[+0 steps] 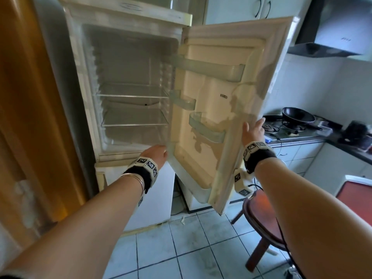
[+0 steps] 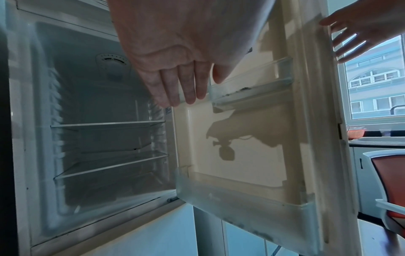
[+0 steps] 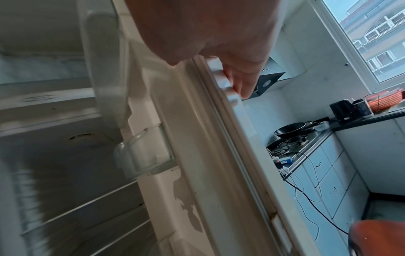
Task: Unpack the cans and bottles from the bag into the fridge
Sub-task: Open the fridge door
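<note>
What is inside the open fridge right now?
Two glass shelves in the fridge, both bare; no cans or bottles in view. The left hand hides the floor's front right corner.

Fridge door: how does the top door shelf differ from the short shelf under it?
The top door shelf spans nearly the fridge door's full width; the short shelf covers only the hinge side. The top door shelf sits higher, the short shelf about mid-door. Both are clear plastic and hold nothing.
</note>
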A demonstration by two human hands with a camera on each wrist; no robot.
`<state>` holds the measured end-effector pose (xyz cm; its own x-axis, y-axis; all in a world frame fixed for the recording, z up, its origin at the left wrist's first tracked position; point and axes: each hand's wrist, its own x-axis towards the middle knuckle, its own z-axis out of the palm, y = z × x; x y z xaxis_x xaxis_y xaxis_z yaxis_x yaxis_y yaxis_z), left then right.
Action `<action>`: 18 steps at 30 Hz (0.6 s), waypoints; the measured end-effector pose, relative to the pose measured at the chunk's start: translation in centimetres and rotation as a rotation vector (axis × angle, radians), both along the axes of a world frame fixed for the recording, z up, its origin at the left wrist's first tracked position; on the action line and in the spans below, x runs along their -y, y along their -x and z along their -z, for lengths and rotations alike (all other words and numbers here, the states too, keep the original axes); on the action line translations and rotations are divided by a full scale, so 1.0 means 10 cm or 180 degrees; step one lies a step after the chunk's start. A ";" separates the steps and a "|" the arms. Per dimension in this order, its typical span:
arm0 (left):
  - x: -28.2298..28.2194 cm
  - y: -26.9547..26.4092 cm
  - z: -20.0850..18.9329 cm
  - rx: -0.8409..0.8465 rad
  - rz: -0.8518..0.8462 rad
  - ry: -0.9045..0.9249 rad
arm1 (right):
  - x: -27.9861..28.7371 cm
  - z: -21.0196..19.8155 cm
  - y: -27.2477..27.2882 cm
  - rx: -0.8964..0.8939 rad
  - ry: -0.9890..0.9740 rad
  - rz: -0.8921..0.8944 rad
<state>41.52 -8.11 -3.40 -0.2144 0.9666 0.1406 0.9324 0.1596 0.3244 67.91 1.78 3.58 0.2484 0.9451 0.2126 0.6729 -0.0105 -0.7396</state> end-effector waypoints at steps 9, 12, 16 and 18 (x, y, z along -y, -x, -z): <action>-0.08 -0.05 0.05 -0.0054 0.0300 0.0106 | 0.01 0.02 -0.03 0.0305 -0.0073 0.0101; -0.08 -0.08 0.08 -0.0126 0.0409 0.0212 | 0.19 0.21 0.02 0.0894 -0.0207 0.0131; -0.01 -0.16 0.21 -0.0356 0.0751 0.0267 | 0.50 0.58 0.21 0.1491 0.0021 0.0076; 0.02 -0.19 0.33 -0.0385 0.0951 0.0326 | 0.67 0.75 0.31 0.1663 0.0229 -0.0008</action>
<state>43.45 -8.36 -6.71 0.0929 0.9946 0.0467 0.9736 -0.1006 0.2050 64.80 -4.89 -3.96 0.1242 0.9623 0.2421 0.9519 -0.0467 -0.3028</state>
